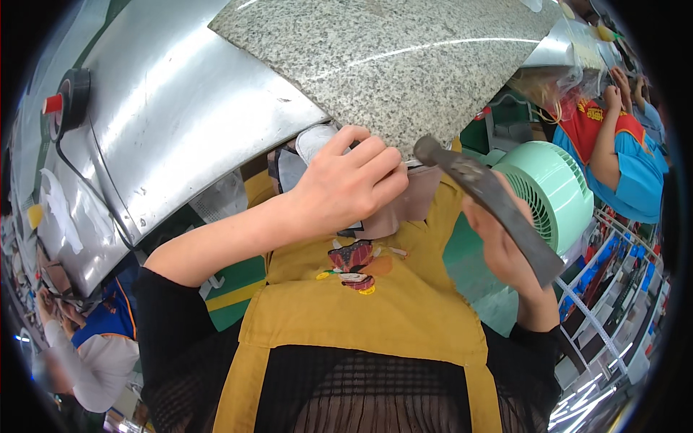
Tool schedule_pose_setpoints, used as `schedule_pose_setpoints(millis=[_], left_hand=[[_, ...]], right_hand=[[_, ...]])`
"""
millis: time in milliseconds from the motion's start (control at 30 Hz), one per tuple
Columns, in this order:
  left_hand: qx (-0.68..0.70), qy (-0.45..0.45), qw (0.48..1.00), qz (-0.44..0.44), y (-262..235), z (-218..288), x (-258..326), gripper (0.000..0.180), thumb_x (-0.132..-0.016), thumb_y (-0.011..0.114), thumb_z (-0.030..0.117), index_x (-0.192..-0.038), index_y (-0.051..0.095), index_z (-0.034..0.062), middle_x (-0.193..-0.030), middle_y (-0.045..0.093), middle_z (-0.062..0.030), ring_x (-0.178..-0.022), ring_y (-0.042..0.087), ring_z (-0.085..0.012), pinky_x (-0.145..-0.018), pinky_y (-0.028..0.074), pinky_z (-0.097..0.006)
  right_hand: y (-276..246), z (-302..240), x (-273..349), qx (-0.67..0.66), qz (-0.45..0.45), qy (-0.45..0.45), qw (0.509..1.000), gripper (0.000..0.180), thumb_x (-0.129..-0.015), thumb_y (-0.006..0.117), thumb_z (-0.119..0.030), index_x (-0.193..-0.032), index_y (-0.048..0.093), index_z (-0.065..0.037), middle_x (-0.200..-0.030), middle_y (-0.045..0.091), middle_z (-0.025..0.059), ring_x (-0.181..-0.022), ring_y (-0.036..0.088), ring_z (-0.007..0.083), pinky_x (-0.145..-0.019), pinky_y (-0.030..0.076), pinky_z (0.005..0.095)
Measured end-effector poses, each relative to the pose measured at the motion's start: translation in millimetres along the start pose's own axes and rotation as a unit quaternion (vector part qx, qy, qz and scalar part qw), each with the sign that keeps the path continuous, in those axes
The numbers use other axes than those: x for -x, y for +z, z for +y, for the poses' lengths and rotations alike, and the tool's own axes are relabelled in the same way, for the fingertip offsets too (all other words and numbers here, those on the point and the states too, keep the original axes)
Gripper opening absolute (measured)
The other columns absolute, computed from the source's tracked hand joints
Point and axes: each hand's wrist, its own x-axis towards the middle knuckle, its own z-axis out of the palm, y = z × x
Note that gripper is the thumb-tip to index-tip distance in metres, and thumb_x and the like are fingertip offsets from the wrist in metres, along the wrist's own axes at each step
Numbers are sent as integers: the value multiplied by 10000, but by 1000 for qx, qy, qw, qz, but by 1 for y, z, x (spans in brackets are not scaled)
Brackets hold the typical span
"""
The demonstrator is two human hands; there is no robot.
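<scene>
My left hand (345, 182) is closed at the corner of a speckled stone slab (404, 72), its fingers curled down on a soft piece of material (417, 196). Dusty pink-brown and grey parts of that piece show around the fingers and hang below the slab's edge. What lies under the fingertips is hidden. My right hand (499, 242) is wrapped round a dark metal hammer (491, 189). The hammer's small round face is close to the slab's corner, just right of my left hand, and its wide flared end points down to the right. Its handle is hidden.
A shiny metal tabletop (188, 86) adjoins the slab on the left, with a black round device with a red knob (68, 105) on it. A mint-green fan (556, 187) stands at the right, near a wire rack (606, 303). Other people work at both sides.
</scene>
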Motion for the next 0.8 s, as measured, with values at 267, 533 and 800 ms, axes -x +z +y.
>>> schedule_pose_setpoints(millis=[267,533,800], left_hand=[[64,-114,991,-17,-10,3,-1,184,-687,612,108,-870,613,86,-833,550,-14,-853,539,-206,-837,442,-398],[30,-40,999,12,-3,5,5,211,-655,598,106,-864,603,77,-848,546,-27,-796,558,-211,-765,468,-328],[30,-25,999,-7,-6,5,8,236,-661,590,109,-895,594,72,-856,543,-28,-793,553,-191,-739,461,-308]], right_hand=[[11,-1,-6,61,-19,18,998,290,-875,505,-22,-1165,497,-16,-784,555,175,-731,592,353,-643,452,328],[1,-2,6,93,3,49,994,383,-853,561,-22,-1226,488,-62,-1001,613,163,-858,626,354,-697,503,339],[2,-5,-8,31,-49,80,995,356,-878,551,-63,-1230,494,-67,-967,618,169,-847,630,329,-713,499,336]])
